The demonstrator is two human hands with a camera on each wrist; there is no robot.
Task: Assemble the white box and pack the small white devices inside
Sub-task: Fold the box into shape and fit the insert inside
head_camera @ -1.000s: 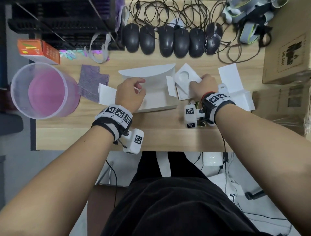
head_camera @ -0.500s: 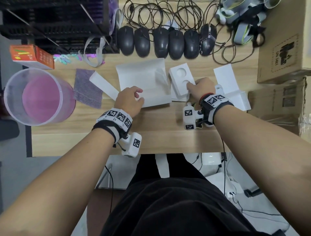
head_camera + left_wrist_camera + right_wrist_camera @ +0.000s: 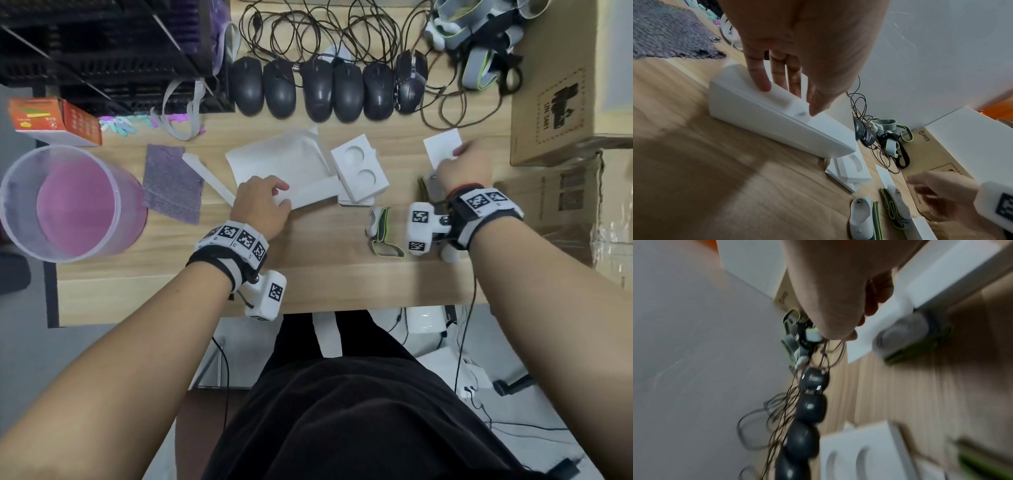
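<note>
The white box [image 3: 281, 164] lies half folded at the middle of the table. My left hand [image 3: 260, 202] pinches its near wall [image 3: 777, 113], fingers inside and thumb outside. Right of it lies a white insert [image 3: 361, 168] with two round holes. A small white device [image 3: 376, 226] with a green strap lies on the table near the front. My right hand [image 3: 459, 161] hovers over a white card [image 3: 442, 147], fingers loosely curled and holding nothing. In the blurred right wrist view a second white device [image 3: 900, 335] lies just under that hand [image 3: 859, 324].
Several black mice [image 3: 329, 92] with tangled cables line the back. A clear tub [image 3: 68, 202] and a purple cloth [image 3: 171, 181] sit at the left. Cardboard boxes [image 3: 575, 85] stand along the right edge, and an orange carton [image 3: 51, 120] at the far left.
My right hand left the insert and moved right to the white card, uncovering the device with the green strap. The box dropped lower; my left hand stayed on its near wall.
</note>
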